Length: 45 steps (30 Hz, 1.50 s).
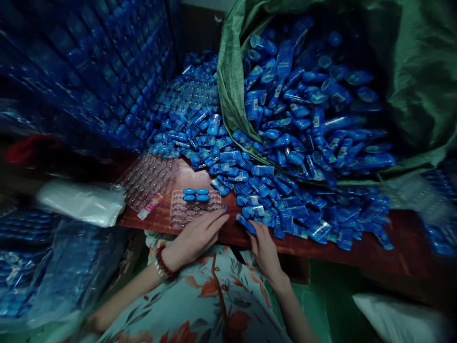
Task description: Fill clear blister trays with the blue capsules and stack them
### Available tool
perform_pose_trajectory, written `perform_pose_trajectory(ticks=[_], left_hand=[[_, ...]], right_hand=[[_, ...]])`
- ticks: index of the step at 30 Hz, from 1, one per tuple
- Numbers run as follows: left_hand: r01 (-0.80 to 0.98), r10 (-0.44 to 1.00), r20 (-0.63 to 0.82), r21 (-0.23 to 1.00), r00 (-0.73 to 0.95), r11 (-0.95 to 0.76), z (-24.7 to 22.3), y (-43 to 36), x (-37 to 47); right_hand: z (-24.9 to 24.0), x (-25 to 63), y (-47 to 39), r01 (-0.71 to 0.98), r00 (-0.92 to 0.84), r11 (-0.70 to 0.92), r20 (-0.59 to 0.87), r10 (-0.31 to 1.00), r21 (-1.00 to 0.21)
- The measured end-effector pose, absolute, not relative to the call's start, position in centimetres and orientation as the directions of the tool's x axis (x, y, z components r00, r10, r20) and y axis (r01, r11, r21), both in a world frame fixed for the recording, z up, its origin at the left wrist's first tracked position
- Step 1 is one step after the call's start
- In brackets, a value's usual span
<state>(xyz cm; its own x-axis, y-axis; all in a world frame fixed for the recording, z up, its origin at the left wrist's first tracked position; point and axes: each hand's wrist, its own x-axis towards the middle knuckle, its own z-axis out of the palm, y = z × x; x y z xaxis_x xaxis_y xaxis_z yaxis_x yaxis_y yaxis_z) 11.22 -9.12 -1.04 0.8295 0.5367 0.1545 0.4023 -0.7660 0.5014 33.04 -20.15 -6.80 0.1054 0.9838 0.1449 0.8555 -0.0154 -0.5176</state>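
Note:
My left hand (200, 232) reaches over the front right corner of a clear plastic tray (182, 220), fingers stretched out. By its fingertips shows a small blue bit that I cannot make out. Four small blue capsule-shaped pieces (196, 195) sit in two rows at the back of the tray, whose other hollows show no blue. My right hand (263, 247) is closed on a small blue wrapped packet (246, 224), just right of the left fingertips. Beyond it, a heap of similar blue packets (260, 186) spreads over the red-brown table (228, 237).
A big green sack (230, 71) lies open at the back, spilling blue packets. Left of the tray are more clear trays (148, 178), a pink label (150, 206) and a white plastic bag (82, 202). Tall stacks of blue-filled trays (93, 66) rise at the back left.

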Motion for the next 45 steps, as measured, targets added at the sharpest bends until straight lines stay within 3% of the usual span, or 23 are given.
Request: perform_pose_trajectory(ticks=[3,6,10,14,17,21,25,30,34,37,40,42,45], left_hand=[[0.482,0.675,0.121,0.61,0.728,-0.63,-1.0,-9.7,6.6],[0.553,0.741,0.082,0.613,0.666,-0.565,-1.7,-9.1,3.7],[0.606,0.758,0.092,0.541,0.646,-0.583,-2.6,-7.7,2.5],[0.558,0.683,0.181,0.45,0.708,-0.697,-2.7,-6.9,2.8],[0.505,0.612,0.228,0.389,0.758,-0.771,-2.4,-6.7,3.2],[0.477,0.535,0.137,0.312,0.833,-0.822,-1.9,-6.0,3.9],[0.443,0.501,0.1,0.344,0.859,-0.828,-1.9,-5.0,4.4],[0.427,0.523,0.212,0.374,0.825,-0.824,-3.4,-4.8,4.2],[0.468,0.561,0.335,0.321,0.757,-0.824,-3.7,-4.7,3.9],[0.516,0.608,0.407,0.322,0.682,-0.794,-2.4,-4.4,5.5],[0.565,0.631,0.289,0.283,0.72,-0.775,-0.8,-4.3,10.0],[0.627,0.66,0.119,0.227,0.741,-0.745,-0.3,-4.5,13.8],[0.767,0.769,-0.046,0.134,0.637,-0.627,-0.9,-4.8,19.0]], right_hand=[[-5.6,31.9,-18.8,0.75,0.095,0.024,0.144,0.985,-0.66],[-4.5,29.7,-15.9,0.717,-0.019,0.144,0.188,0.982,-0.682],[-3.9,27.5,-12.0,0.793,-0.239,0.339,0.253,0.937,-0.506],[-3.5,26.8,-10.2,0.849,-0.37,0.444,0.277,0.887,-0.287],[-2.7,26.5,-9.8,0.871,-0.438,0.474,0.228,0.869,-0.132],[-1.3,25.6,-9.6,0.848,-0.519,0.528,0.132,0.844,-0.037],[-0.7,23.7,-9.6,0.864,-0.5,0.502,0.061,0.864,-0.03],[-0.8,22.1,-9.4,0.895,-0.444,0.445,0.033,0.895,-0.027],[-0.6,24.6,-10.0,0.908,-0.398,0.41,0.131,0.908,-0.086],[-0.9,27.9,-10.1,0.942,-0.244,0.282,0.204,0.948,-0.183],[-1.6,30.6,-8.6,0.969,-0.137,0.171,0.183,0.974,-0.181],[-1.8,31.6,-6.6,0.966,-0.193,0.208,0.109,0.975,-0.151],[-1.5,32.4,-3.5,0.948,-0.302,0.294,-0.054,0.952,-0.125]])
